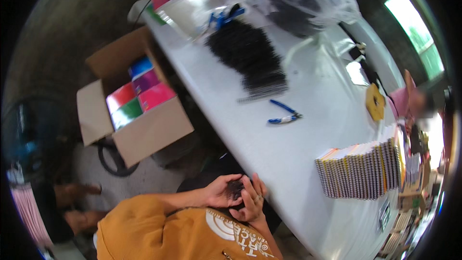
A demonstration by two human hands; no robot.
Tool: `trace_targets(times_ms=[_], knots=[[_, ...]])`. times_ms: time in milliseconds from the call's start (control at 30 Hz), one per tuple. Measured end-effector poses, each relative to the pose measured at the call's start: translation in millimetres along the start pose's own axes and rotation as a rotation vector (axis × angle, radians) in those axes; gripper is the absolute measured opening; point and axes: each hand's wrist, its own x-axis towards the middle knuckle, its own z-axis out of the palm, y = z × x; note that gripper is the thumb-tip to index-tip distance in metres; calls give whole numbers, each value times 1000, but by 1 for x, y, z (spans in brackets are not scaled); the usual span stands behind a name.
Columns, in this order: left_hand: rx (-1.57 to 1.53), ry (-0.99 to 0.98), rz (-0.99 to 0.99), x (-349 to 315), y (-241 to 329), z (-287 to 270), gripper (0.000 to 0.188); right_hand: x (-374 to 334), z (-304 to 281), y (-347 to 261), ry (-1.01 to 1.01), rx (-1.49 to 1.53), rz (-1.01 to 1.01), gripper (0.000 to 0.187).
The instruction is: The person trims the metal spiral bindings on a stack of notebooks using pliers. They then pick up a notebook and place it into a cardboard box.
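Note:
Close to my body, just off the table's near edge, my left hand (217, 191) and my right hand (251, 199) are cupped together. Between them is a small dark clump (235, 189) that looks like thin black strands or coils; the fingers hide part of it. The right fingers curl over it, and the left palm supports it from the other side. Farther up the table lies a pile of black spiral binding coils (255, 55). Blue-handled cutting pliers (286, 114) rest below that pile, with their jaws pointing right.
Spiral-bound notebooks (358, 172) stand in a row on the white table (288, 163) at right. An open cardboard box (154, 132) of colourful packs is left of the table. Plastic bags (308, 5) lie at the far end, and a yellow tape-like object (375, 103) sits near another person.

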Motion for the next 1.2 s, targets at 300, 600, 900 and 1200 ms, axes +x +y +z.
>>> trace_targets(times_ms=[300,600,900,1200], knots=[[336,-413,503,38,66,289,28,22,-69,35,341,-217,584,44],[941,-188,1205,123,104,496,64,19,-93,23,387,-415,410,32],[2881,913,835,94,40,159,78,120,-249,-3,416,-995,185,28],[2911,879,1785,121,66,138,47,149,-272,30,413,-917,469,26]])
